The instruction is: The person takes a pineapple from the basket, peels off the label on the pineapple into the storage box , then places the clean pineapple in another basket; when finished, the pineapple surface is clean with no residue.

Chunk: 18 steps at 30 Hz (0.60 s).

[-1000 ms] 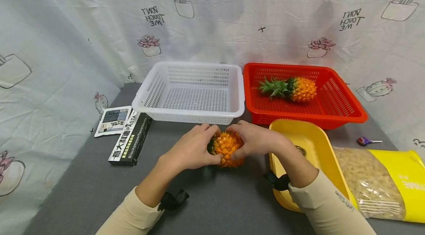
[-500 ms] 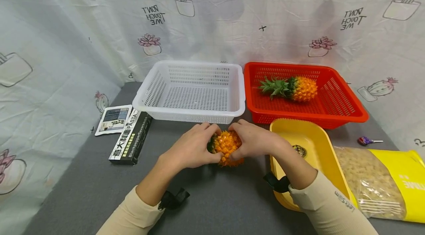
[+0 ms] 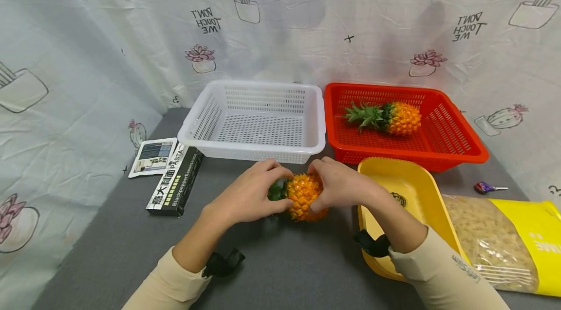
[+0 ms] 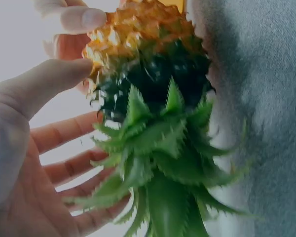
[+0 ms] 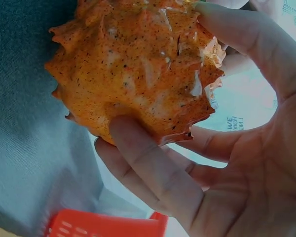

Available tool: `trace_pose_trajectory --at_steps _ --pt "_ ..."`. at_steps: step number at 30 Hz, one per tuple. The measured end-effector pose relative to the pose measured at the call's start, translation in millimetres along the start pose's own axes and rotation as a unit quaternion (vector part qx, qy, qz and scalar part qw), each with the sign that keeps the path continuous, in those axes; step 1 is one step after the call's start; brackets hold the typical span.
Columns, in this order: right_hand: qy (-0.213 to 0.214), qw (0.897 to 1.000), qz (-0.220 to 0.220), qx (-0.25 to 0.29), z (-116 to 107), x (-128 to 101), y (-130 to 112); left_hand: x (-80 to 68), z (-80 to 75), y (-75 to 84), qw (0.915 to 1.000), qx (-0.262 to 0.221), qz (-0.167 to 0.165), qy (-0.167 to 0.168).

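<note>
A small orange pineapple [image 3: 302,195] with green leaves lies on its side above the grey table, leaves pointing left. My left hand [image 3: 254,193] grips its leafy end [image 4: 163,163], thumb against the orange body. My right hand [image 3: 339,186] grips the blunt bottom end [image 5: 138,74], fingers and thumb curled round it. A second pineapple [image 3: 390,118] lies in the red basket [image 3: 456,147] at the back right. The white basket [image 3: 206,137] beside it holds nothing.
A yellow tray [image 3: 431,212] sits just right of my right arm, with a bag of pasta [image 3: 495,239] beyond it. A lollipop [image 3: 484,187] lies near the red basket. A black pasta box [image 3: 174,186] and a sachet [image 3: 153,156] lie at the left.
Both hands have turned the pineapple a little; its green leaf end now shows more at the left. The hands keep their hold in about the same place.
</note>
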State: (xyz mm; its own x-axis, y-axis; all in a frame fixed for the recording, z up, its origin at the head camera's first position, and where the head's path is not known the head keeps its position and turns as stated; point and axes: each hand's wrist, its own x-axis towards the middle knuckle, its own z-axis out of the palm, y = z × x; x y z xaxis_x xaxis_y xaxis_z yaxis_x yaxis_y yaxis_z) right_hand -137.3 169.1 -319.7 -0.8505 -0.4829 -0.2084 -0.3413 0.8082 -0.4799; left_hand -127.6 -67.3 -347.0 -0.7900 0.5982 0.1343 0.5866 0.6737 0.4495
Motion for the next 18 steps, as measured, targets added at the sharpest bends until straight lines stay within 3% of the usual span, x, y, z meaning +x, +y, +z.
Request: trace_pose_trajectory --at_steps 6,11,18 --pt "0.006 1.000 0.006 -0.007 -8.3 -16.0 -1.3 -1.3 -8.1 -4.0 0.9984 -0.025 0.032 0.039" --pt "0.012 1.000 0.003 -0.017 -17.2 -33.6 -4.2 3.2 -17.9 -9.2 0.9931 -0.034 0.060 0.095" --pt "0.011 0.999 0.004 -0.042 -31.8 -53.9 -7.2 11.1 -30.2 -22.2 0.9887 0.013 0.045 0.143"
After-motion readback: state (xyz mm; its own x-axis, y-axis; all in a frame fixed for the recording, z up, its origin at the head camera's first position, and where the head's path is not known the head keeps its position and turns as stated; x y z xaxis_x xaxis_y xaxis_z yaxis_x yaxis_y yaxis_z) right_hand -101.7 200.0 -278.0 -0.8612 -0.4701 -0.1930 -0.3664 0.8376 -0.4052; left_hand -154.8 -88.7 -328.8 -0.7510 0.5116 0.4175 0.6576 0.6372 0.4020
